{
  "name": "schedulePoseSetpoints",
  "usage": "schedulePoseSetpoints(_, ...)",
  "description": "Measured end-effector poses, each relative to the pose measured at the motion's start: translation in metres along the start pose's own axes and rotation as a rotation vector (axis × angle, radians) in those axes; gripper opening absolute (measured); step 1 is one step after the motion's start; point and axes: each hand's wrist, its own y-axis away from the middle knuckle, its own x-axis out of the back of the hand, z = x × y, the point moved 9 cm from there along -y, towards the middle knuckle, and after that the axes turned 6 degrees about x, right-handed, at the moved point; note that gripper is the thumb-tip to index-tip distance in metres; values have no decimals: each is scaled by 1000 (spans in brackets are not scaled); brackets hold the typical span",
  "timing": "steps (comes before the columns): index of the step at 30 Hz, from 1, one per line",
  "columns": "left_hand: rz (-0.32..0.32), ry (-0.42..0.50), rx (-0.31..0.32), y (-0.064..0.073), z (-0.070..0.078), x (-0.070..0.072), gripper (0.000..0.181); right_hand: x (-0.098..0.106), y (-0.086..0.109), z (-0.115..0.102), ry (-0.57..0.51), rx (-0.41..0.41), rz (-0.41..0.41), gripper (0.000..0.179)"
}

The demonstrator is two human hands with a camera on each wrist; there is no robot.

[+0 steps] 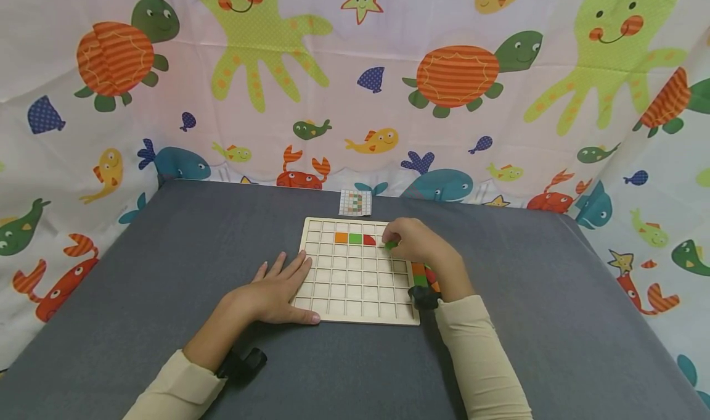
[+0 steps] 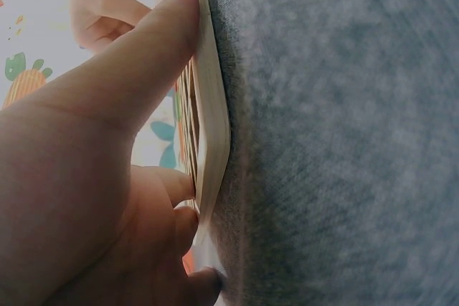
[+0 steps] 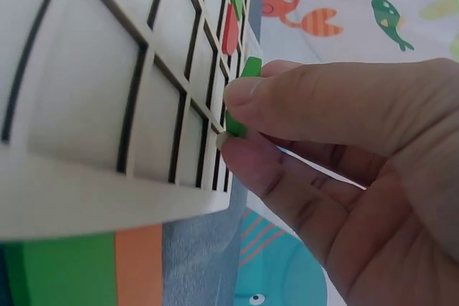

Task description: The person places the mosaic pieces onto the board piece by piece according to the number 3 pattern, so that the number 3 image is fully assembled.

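Note:
A pale wooden grid board [image 1: 355,293] lies on the grey table. In one of its upper rows sit an orange square [image 1: 341,238], a green square [image 1: 355,239] and a red piece [image 1: 368,240] with a rounded corner. My right hand [image 1: 416,244] pinches a green piece [image 3: 251,68] between thumb and fingers, close over the board's upper right cells; the fingertips cover part of it. Spread along the board's left edge, my left hand [image 1: 272,296] rests with its fingers extended and the thumb at the near edge.
Behind the board lies a small card [image 1: 355,203] printed with a coloured grid. Stacked orange, green and red pieces [image 1: 418,272] stand by the board's right edge, partly hidden by the right wrist. A sea-animal cloth [image 1: 344,111] hangs behind the table [image 1: 138,303].

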Motion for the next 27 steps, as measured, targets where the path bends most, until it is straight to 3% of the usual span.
schedulePoseSetpoints(5, -15, -29, 19, -5, -6, -6, 118, -5, -4, -9, -2, 57, -3, 20)
schedulePoseSetpoints(17, 3, -7, 8, 2, 1, 1, 114, -14, -9, -28, 27, 144, -10, 23)
schedulePoseSetpoints(27, 0, -10, 1, 0, -1, -1, 115, -20, -12, -40, 46, 232, -5, 19)
